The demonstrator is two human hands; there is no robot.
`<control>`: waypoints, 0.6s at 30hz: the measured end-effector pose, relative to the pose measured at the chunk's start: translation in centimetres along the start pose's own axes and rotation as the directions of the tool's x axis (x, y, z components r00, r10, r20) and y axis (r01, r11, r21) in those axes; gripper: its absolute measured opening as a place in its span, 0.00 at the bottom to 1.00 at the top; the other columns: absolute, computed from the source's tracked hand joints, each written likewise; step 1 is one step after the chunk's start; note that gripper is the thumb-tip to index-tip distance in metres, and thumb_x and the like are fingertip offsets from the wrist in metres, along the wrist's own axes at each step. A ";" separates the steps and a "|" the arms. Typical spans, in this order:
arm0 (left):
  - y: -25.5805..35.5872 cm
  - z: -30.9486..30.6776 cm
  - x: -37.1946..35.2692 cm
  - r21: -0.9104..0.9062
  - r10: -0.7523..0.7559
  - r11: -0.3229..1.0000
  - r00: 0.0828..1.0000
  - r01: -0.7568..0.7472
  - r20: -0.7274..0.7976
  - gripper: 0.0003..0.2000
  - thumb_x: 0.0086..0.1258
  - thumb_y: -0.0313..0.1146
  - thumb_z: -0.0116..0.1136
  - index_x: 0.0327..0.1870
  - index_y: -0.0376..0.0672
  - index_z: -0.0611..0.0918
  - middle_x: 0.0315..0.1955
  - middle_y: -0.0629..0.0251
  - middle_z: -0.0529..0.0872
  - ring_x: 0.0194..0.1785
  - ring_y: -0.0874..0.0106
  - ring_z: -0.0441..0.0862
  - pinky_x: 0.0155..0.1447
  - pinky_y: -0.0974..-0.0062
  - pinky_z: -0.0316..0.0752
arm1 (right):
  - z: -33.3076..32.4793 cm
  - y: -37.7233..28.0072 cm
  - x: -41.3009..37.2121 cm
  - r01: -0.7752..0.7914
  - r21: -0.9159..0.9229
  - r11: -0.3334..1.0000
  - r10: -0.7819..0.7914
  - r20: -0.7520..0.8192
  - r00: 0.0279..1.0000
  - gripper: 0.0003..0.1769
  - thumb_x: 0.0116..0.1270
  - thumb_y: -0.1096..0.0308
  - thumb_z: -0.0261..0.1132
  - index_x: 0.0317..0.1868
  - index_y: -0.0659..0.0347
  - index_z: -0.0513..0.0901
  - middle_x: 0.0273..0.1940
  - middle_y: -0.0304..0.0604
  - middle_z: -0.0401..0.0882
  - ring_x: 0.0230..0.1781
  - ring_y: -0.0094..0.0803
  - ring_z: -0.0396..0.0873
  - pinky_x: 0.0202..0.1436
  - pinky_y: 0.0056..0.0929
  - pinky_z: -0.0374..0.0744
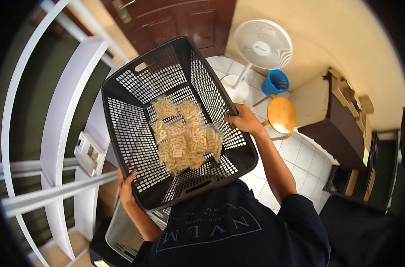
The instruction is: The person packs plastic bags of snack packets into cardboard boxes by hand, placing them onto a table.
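Note:
A black perforated plastic basket (194, 189) is held up in front of my body, tilted so its inside shows. Several clear packets of short, pale yellow pieces (184, 138) lie on its bottom. My right hand (245, 120) grips the basket's right side, fingers over the rim. On the lower left side, my left hand (126, 187) holds the rim, its fingertips showing inside the basket.
White shelving (62, 111) stands at the left with a small white basket (90, 153). A grey basket (122, 229) is below my left arm. A fan (263, 44), blue bin (275, 82), wooden stool (281, 115) and dark cabinet (340, 127) stand at the right.

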State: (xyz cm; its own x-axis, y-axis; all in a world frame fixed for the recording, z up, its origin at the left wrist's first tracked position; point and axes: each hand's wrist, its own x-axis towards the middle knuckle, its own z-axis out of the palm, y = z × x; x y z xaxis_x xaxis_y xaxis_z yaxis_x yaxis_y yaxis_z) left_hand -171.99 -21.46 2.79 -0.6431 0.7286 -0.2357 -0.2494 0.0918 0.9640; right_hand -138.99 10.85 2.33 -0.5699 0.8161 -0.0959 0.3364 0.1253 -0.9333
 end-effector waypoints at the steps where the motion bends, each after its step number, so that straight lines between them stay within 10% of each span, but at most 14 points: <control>1: -0.4 -0.5 0.0 -0.005 0.029 1.000 0.999 -0.028 0.024 0.27 0.62 0.20 0.54 0.65 0.41 0.68 0.55 0.64 0.75 0.54 0.69 0.77 0.44 0.69 0.82 | 0.7 -2.0 -1.7 0.033 0.045 0.998 -0.032 -0.017 0.999 0.06 0.56 0.77 0.63 0.35 0.68 0.77 0.25 0.38 0.76 0.23 0.23 0.76 0.27 0.25 0.75; 18: 2.1 -4.2 -11.2 -0.118 0.207 0.977 0.922 -0.178 0.326 0.23 0.73 0.35 0.43 0.68 0.38 0.66 0.50 0.59 0.80 0.45 0.76 0.81 0.47 0.80 0.78 | 3.0 -7.5 -23.7 -0.005 0.229 0.973 0.084 -0.337 0.938 0.18 0.57 0.77 0.62 0.50 0.73 0.76 0.42 0.47 0.81 0.32 0.28 0.80 0.36 0.26 0.81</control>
State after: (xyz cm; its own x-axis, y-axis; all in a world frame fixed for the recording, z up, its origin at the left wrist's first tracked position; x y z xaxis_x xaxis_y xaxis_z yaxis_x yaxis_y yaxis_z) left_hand -168.37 -32.29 6.94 -0.4086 0.9124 0.0223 -0.2143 -0.1197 0.9694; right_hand -130.29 -11.16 10.56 -0.2532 0.9660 -0.0520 0.1587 -0.0115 -0.9873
